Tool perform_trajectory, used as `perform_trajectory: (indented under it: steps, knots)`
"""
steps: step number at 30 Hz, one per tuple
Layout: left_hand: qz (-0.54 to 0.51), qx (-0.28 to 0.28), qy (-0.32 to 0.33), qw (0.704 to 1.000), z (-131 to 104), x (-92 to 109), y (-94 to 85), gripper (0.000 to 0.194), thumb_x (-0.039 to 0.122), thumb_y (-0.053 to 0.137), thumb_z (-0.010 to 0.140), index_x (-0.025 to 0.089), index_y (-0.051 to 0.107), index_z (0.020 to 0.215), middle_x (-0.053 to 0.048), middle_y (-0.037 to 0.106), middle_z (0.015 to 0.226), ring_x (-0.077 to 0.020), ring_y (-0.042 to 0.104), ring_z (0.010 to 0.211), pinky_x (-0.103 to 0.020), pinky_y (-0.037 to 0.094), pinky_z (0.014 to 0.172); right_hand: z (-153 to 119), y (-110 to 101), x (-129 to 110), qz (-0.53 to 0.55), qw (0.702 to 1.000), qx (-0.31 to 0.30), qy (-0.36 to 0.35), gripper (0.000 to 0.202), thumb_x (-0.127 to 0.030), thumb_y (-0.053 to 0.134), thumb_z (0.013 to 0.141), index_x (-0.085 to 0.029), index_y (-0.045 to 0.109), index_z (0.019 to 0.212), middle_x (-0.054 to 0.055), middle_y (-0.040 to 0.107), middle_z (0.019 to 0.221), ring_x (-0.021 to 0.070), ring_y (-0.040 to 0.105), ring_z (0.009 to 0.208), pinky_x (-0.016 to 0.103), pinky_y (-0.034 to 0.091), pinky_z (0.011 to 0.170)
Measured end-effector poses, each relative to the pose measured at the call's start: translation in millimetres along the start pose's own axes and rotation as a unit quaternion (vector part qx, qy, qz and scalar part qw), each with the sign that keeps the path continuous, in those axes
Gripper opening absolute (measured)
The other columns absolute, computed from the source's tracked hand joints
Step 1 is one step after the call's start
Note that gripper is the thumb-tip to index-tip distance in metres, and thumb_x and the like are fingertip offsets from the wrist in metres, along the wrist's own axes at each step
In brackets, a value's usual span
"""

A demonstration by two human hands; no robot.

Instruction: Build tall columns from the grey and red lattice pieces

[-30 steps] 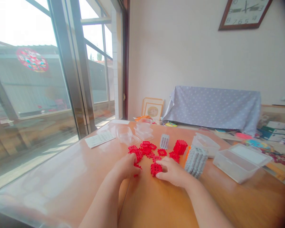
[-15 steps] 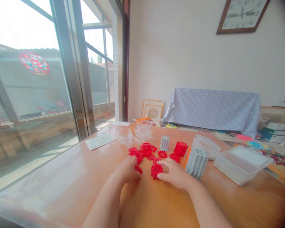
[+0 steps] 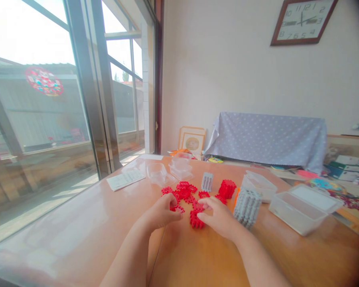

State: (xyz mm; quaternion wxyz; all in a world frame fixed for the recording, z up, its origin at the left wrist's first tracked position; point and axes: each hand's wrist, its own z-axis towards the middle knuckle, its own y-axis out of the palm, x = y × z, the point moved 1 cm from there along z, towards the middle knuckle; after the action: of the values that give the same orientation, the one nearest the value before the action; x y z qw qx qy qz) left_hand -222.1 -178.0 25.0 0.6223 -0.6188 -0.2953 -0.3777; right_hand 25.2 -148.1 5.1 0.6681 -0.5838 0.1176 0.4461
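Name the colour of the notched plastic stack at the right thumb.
That notched plastic stack is red; head view shows it.

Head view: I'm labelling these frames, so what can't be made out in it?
All in the head view:
Left hand: some fingertips hidden by the hand itself; whether it grips the red piece is unclear.
Orange thing: mostly hidden by the gray stack.
Paper: writing too small and blurred to read.

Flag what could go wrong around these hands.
The right hand could tip the tall grey ridged plastic stack standing close by if it swings outward. It might also dislodge layers of the short red notched plastic stack beside it. The left hand could scatter the loose flat red plastic pieces beyond it.
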Motion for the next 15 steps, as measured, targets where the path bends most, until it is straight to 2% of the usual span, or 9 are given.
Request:
perform_trajectory:
  steps: [3, 6, 11, 13, 15]
  knots:
    - [-0.192, -0.064, 0.031, 0.979, -4.9, 16.1, 3.1, 0.025, 0.030, 0.073, 0.072, 0.020, 0.058, 0.090, -0.001, 0.059, 0.086, -0.0159, 0.053, 0.080, -0.027, 0.040, 0.070, -1.3, 2.6, -16.3, 0.034, 0.998, 0.030, -0.035, 0.042, -0.034, 0.068, 0.083, -0.026, 0.065, 0.124, 0.006, 0.065, 0.114, 0.0228, 0.063, 0.104, 0.039, 0.049, 0.097]
    - [-0.313, -0.103, 0.059, 0.942, -5.7, 26.6, 12.7, 0.020, 0.026, 0.073, 0.073, 0.019, 0.060, 0.086, 0.000, 0.059, 0.083, -0.0130, 0.051, 0.076, -0.025, 0.040, 0.071, -3.5, 8.0, -32.6, 0.098, 0.993, 0.018, -0.057, 0.044, -0.038, 0.063, 0.089, -0.027, 0.061, 0.131, 0.006, 0.066, 0.122, 0.0227, 0.062, 0.111, 0.039, 0.048, 0.099]
    - [-0.451, -0.110, 0.015, 0.886, 0.2, 24.9, 28.8, 0.027, 0.041, 0.072, 0.078, 0.018, 0.060, 0.081, -0.002, 0.060, 0.081, -0.0138, 0.056, 0.077, -0.027, 0.043, 0.074, -2.4, 12.1, -39.0, 0.236, 0.971, -0.007, -0.036, 0.038, -0.044, 0.059, 0.092, -0.024, 0.063, 0.124, 0.004, 0.072, 0.107, 0.0218, 0.066, 0.099, 0.037, 0.052, 0.089]
    - [-0.467, -0.110, 0.007, 0.877, 2.8, 21.4, 31.3, 0.029, 0.044, 0.072, 0.080, 0.018, 0.060, 0.083, -0.003, 0.062, 0.080, -0.0137, 0.058, 0.074, -0.027, 0.043, 0.073, -1.0, 11.2, -35.6, 0.287, 0.958, -0.002, -0.018, 0.040, -0.045, 0.062, 0.090, -0.024, 0.062, 0.123, 0.004, 0.071, 0.103, 0.0215, 0.065, 0.096, 0.036, 0.052, 0.087]
    - [-0.462, -0.104, 0.001, 0.881, 5.2, 17.8, 32.3, 0.028, 0.043, 0.072, 0.081, 0.017, 0.060, 0.082, -0.002, 0.061, 0.075, -0.0123, 0.057, 0.068, -0.026, 0.041, 0.069, -0.2, 9.6, -32.7, 0.322, 0.947, 0.013, 0.002, 0.043, -0.045, 0.064, 0.088, -0.024, 0.060, 0.125, 0.004, 0.070, 0.101, 0.0200, 0.064, 0.091, 0.034, 0.051, 0.084]
